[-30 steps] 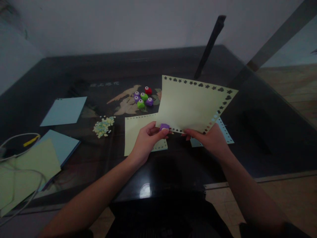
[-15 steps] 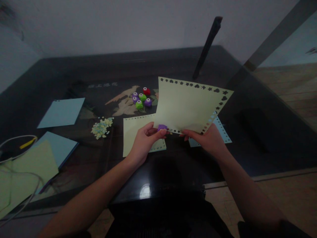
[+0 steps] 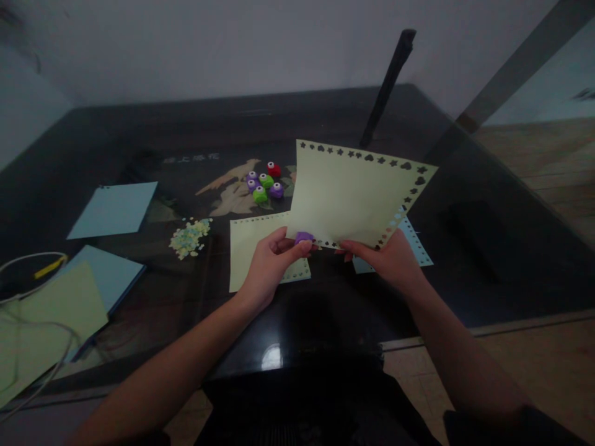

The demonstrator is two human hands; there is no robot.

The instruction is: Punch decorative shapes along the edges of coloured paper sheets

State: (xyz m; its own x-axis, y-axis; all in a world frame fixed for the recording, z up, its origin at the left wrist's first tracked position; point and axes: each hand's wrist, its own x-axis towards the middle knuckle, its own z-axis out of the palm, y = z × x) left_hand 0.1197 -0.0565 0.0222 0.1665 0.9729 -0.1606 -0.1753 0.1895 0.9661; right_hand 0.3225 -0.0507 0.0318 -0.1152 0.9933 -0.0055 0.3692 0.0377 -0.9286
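Head view: the left hand (image 3: 269, 266) has fingers clamped on a purple paper punch (image 3: 304, 237) at the lower edge of the yellow sheet (image 3: 348, 195). The right hand (image 3: 393, 263) pinches that edge, sheet raised over the table (image 3: 139, 136). Since a second ago, sheet and hands sit slightly higher in view, grips unchanged.

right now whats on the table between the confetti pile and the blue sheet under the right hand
In the head view, a yellow sheet with a punched border lies flat between the confetti pile and the blue sheet. The left hand hovers over it with a purple punch.

Pale yellow sheet (image 3: 346, 195) with punched border; purple punch (image 3: 304, 236).
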